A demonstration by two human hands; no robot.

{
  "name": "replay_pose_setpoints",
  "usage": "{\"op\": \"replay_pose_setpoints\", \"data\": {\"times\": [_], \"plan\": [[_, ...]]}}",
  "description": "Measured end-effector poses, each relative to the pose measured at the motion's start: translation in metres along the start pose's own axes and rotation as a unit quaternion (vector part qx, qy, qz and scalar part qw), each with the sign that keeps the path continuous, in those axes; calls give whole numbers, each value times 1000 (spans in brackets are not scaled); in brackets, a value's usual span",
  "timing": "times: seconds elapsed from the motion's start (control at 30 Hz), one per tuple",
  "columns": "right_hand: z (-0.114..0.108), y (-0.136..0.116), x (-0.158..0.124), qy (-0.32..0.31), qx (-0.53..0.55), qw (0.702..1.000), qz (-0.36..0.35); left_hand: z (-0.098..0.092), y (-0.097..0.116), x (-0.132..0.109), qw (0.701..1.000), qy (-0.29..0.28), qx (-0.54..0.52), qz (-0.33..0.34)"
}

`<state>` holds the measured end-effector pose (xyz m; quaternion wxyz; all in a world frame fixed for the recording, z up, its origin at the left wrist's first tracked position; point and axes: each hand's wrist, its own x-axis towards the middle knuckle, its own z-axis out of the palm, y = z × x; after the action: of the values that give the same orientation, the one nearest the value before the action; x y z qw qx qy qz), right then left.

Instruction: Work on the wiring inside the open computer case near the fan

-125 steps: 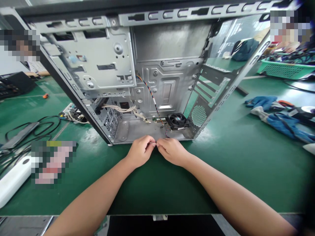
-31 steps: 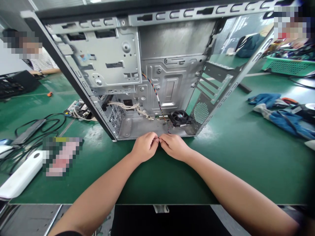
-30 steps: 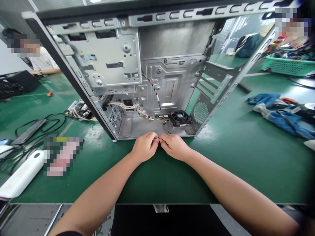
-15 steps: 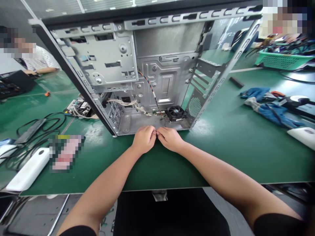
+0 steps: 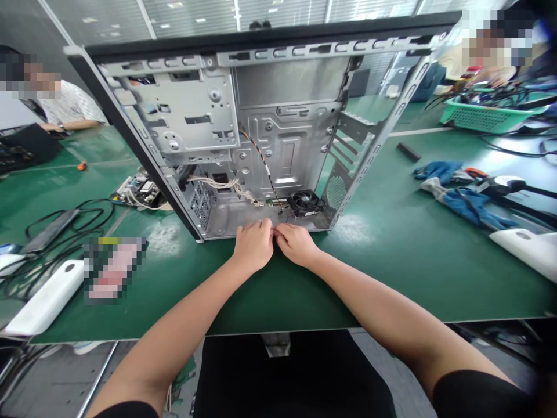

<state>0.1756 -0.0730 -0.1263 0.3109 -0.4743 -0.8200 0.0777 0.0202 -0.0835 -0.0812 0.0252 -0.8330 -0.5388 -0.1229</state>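
An open metal computer case (image 5: 287, 145) stands on the green table (image 5: 391, 261) in front of me. Inside it lie a black cooler fan (image 5: 307, 203), a twisted coloured wire (image 5: 261, 162) and a bundle of pale cables (image 5: 221, 184). My left hand (image 5: 253, 247) and my right hand (image 5: 296, 244) meet at the case's front lip, fingertips pinched together. Both pinch something small that I cannot make out, possibly a thin wire from the fan.
To the left lie black cables (image 5: 65, 217), a circuit board (image 5: 137, 191) and a white device (image 5: 46, 299). Blue cloth (image 5: 456, 194), another white device (image 5: 528, 249) and a green basket (image 5: 483, 116) are at the right. Other people sit at far left and far right.
My head has pulled back and tilted, so the case looks smaller and the table's near edge shows. Both hands stay pinched together at the case's lip.
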Motion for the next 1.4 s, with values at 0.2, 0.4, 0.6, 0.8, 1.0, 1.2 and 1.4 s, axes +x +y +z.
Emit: {"op": "replay_pose_setpoints", "data": {"times": [0.2, 0.4, 0.6, 0.8, 1.0, 1.2, 1.4], "plan": [[0, 0, 0, -1, -4, 1000, 1, 14, -11, -1, 997, 36, -62, 40], [-1, -3, 0, -3, -1, 1000, 5, 19, -17, -4, 996, 58, -54, 50], [-1, -6, 1, 12, 32, 999, 7, 17, -22, -7, 988, 99, -83, 90], [-5, -5, 2, -16, 67, 998, -4, 18, -29, -6, 982, 119, -33, 146], [-8, -2, 2, -42, 60, 997, -10, 17, -33, -3, 973, 147, 19, 176], [-9, -2, 1, -51, 41, 998, -9, 15, -34, -3, 979, 116, 20, 168], [-8, -2, 1, -59, 34, 998, -7, 20, -34, -4, 984, 95, 10, 148]]}}
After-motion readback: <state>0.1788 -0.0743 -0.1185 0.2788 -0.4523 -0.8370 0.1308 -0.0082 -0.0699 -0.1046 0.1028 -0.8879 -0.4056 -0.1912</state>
